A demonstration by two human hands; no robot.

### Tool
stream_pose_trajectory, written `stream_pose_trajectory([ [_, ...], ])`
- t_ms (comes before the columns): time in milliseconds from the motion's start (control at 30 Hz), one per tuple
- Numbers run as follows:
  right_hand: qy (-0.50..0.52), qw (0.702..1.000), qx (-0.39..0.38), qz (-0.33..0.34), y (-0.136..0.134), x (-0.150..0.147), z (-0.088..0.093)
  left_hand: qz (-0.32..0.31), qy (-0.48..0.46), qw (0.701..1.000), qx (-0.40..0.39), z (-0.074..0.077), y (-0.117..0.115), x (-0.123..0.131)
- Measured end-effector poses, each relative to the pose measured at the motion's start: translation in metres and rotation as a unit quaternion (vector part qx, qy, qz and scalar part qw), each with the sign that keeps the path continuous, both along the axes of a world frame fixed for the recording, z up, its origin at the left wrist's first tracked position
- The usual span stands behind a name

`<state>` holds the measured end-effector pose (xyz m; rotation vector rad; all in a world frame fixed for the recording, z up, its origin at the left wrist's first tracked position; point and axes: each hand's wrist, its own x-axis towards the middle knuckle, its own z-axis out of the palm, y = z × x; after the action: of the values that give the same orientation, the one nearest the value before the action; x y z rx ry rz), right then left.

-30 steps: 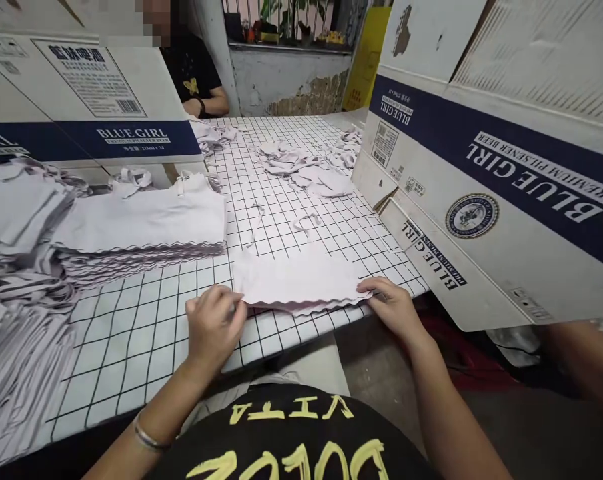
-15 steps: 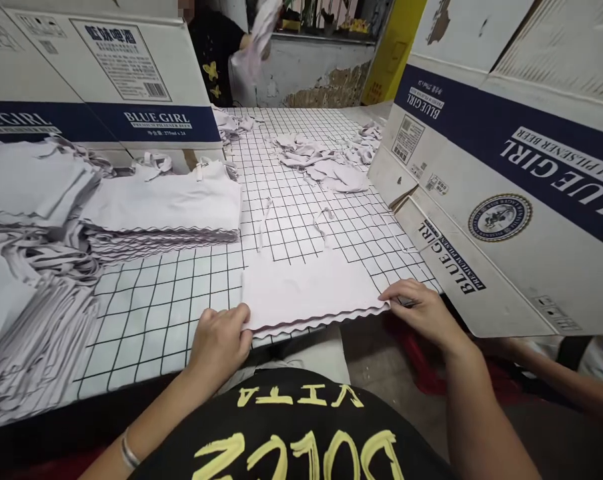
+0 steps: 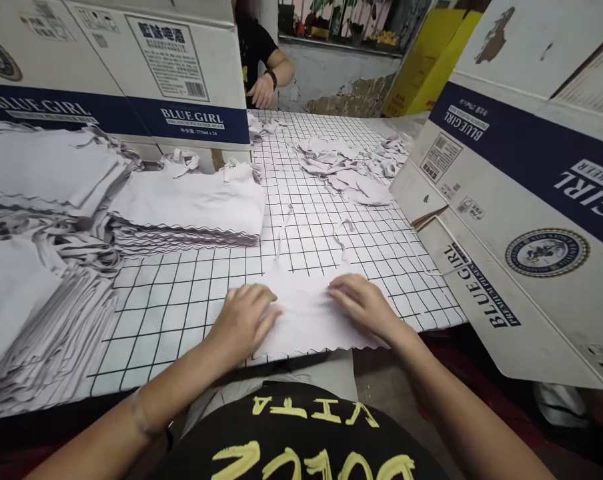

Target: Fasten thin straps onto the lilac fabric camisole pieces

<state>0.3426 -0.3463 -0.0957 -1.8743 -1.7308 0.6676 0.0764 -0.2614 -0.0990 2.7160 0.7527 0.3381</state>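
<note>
A pale camisole top (image 3: 306,327) with a wavy hem lies at the table's near edge, its two thin straps (image 3: 342,240) stretched away from me. My left hand (image 3: 244,320) rests over its left side, with the thumb apart from the fingers. On the upper right part of the cloth lies my right hand (image 3: 364,303), fingers extended and slightly bent. Neither hand appears to pinch the fabric, and the fingertips are a little blurred.
Neat stacks of similar tops (image 3: 191,207) stand on the left of the grid-patterned table (image 3: 156,313). Loose tops (image 3: 346,170) lie in a heap farther back. Cardboard beer boxes flank both sides, one on the left (image 3: 191,80) and one on the right (image 3: 481,193). Across the table is another person's hand (image 3: 262,90).
Both hands have left the hem corners and moved inward and upward onto the top. The view has shifted left. Across the table, the other person's hand has lowered and the raised cloth is gone.
</note>
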Motion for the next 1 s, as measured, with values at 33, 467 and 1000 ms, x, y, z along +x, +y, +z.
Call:
stream_pose_trajectory([
  [33,0.017,0.999,0.000,-0.039,0.022,-0.004,0.002,0.010,-0.021,1.000,0.003,0.003,0.004,0.008],
  [467,0.343,0.912,-0.177,-0.137,0.209,-0.049,-0.005,-0.202,0.056,0.974,-0.082,-0.041,0.004,0.030],
  [1000,0.322,0.942,0.029,0.095,0.114,-0.039,0.091,0.003,-0.244,0.653,-0.716,0.008,0.014,0.036],
])
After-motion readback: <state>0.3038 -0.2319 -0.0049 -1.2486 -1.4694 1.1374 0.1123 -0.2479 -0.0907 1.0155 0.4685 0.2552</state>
